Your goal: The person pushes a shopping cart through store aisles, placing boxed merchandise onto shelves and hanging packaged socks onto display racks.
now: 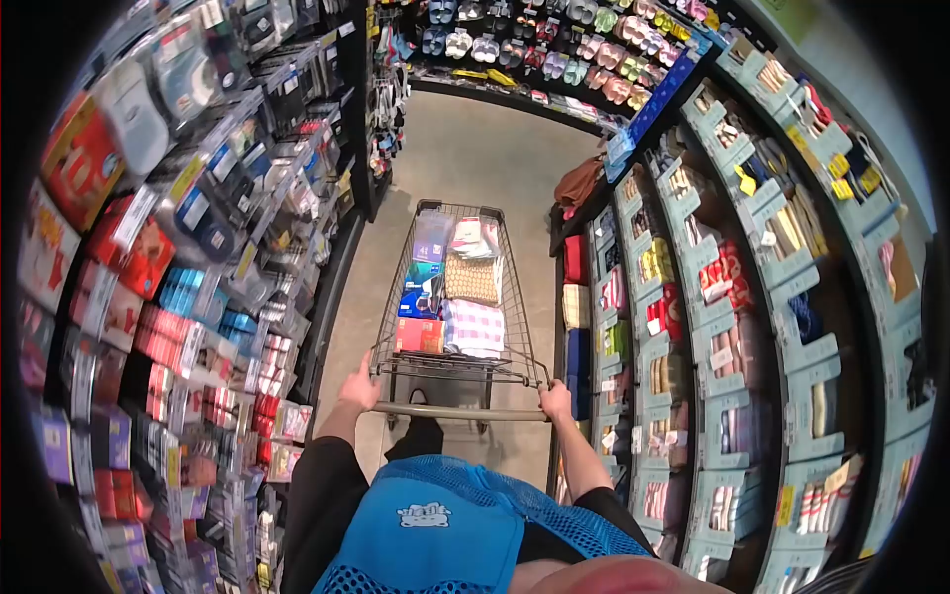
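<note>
A wire shopping cart (522, 346) stands in front of me in an aisle. My left hand (358, 386) is wrapped round the left end of its handle bar (460, 411). At the bar's right end, my right hand (556, 399) is closed on it. Inside the cart lie a red box (420, 335), a blue box (422, 290) and a pale purple package (431, 238) on the left. On the right are a checked pink and white cloth (475, 328), a tan patterned cloth (471, 279) and white packages with red marks (474, 238).
Packaged goods hang on the left shelves (198, 238). Folded textiles fill bins on the right shelves (727, 356). A slipper display (539, 59) crosses the aisle's far end. A brown bag (579, 182) hangs at the right. Grey floor (495, 139) stretches ahead of the cart.
</note>
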A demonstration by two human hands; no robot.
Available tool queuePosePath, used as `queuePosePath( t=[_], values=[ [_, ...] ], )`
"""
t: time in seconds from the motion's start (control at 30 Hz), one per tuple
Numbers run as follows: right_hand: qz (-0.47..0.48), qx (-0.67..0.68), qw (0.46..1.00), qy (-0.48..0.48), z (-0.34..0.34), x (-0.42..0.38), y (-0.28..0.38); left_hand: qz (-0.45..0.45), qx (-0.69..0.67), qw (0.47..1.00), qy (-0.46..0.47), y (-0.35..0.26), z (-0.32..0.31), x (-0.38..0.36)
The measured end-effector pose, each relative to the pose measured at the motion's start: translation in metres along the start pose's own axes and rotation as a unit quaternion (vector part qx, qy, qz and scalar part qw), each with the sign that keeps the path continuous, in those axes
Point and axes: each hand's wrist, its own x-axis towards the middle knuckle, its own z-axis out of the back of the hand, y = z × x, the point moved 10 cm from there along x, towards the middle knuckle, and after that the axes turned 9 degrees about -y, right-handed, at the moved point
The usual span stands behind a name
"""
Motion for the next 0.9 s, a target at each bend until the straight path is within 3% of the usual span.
queuePosePath(
  t=[0.07, 0.23, 0.3, 0.5, 0.57, 0.7, 0.83, 0.9],
  values=[
    [0.039, -0.045, 0.997, -0.055, -0.014, 0.063, 0.008, -0.007, -0.003, 1.0, -0.005, -0.024, 0.011, 0.045],
    [0.024, -0.085, 0.995, -0.055, -0.013, 0.141, 0.064, -0.005, 0.025, 1.0, -0.008, -0.067, 0.035, 0.133],
    [0.086, -0.132, 0.975, -0.154, 0.001, 0.157, 0.099, -0.015, 0.021, 1.0, -0.018, -0.079, 0.042, 0.169],
    [0.039, -0.101, 0.993, -0.035, -0.039, 0.26, 0.126, -0.024, -0.005, 0.999, -0.036, -0.123, 0.07, 0.266],
    [-0.029, 0.009, 0.999, 0.032, -0.034, 0.274, 0.166, -0.019, -0.018, 0.999, -0.037, -0.135, 0.076, 0.302],
    [-0.039, 0.05, 0.997, 0.046, -0.055, 0.349, 0.184, -0.023, -0.007, 0.999, -0.045, -0.169, 0.092, 0.365],
    [-0.05, 0.085, 0.993, 0.072, -0.047, 0.402, 0.247, -0.037, 0.005, 0.997, -0.067, -0.204, 0.107, 0.435],
    [-0.051, 0.085, 0.992, 0.075, -0.044, 0.441, 0.273, -0.013, 0.024, 0.999, -0.034, -0.227, 0.111, 0.464]
  ],
)
